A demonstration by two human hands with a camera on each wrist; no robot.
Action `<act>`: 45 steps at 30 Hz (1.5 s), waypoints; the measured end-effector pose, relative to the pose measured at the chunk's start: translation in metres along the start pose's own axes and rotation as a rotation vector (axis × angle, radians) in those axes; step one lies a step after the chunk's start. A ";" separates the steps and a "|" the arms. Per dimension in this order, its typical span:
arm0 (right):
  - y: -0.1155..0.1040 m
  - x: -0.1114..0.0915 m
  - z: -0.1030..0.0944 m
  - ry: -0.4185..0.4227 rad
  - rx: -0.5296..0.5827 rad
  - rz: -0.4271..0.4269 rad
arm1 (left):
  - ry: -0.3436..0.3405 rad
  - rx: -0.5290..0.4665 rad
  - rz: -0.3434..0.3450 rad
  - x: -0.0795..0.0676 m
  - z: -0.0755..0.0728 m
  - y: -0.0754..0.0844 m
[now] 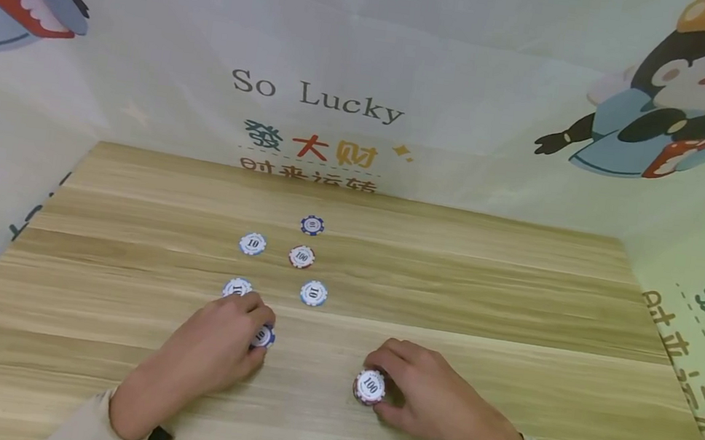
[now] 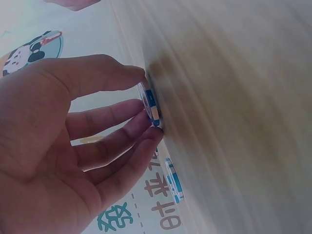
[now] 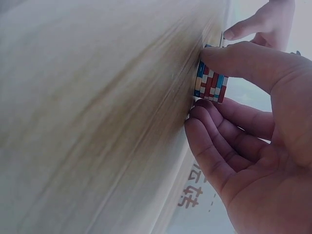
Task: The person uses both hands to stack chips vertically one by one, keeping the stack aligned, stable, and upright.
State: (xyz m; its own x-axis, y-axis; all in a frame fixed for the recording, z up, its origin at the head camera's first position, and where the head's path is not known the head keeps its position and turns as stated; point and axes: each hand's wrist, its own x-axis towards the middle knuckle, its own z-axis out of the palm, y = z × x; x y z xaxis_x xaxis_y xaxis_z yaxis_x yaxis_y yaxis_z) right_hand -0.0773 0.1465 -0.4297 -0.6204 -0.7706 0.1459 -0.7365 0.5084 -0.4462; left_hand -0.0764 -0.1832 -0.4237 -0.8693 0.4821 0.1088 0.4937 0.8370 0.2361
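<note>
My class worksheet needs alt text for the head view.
A person's left hand holds a blue-edged chip on a wood-grain table, while the right hand grips a stack of chips topped by one marked 100. Five other chips lie farther back, before a backdrop reading So Lucky.

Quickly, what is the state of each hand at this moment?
Left hand: closed, pinching one blue-edged chip.
Right hand: closed, holding a stack of chips, "100" showing on top.
</note>
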 end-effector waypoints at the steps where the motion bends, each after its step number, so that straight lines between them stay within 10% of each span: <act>1: 0.000 0.000 0.000 0.002 0.000 0.000 | 0.004 -0.002 0.005 0.000 0.000 0.000; 45: 0.005 -0.001 0.000 -0.003 0.027 0.010 | -0.036 -0.197 0.295 0.030 0.014 0.065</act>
State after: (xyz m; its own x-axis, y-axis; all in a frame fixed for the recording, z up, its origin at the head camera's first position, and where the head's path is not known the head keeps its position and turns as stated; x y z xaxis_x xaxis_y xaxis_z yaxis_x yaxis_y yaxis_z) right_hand -0.0801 0.1495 -0.4318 -0.6269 -0.7666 0.1390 -0.7227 0.5056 -0.4711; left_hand -0.0697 -0.1105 -0.4183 -0.6871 0.7073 0.1663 0.7061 0.5961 0.3821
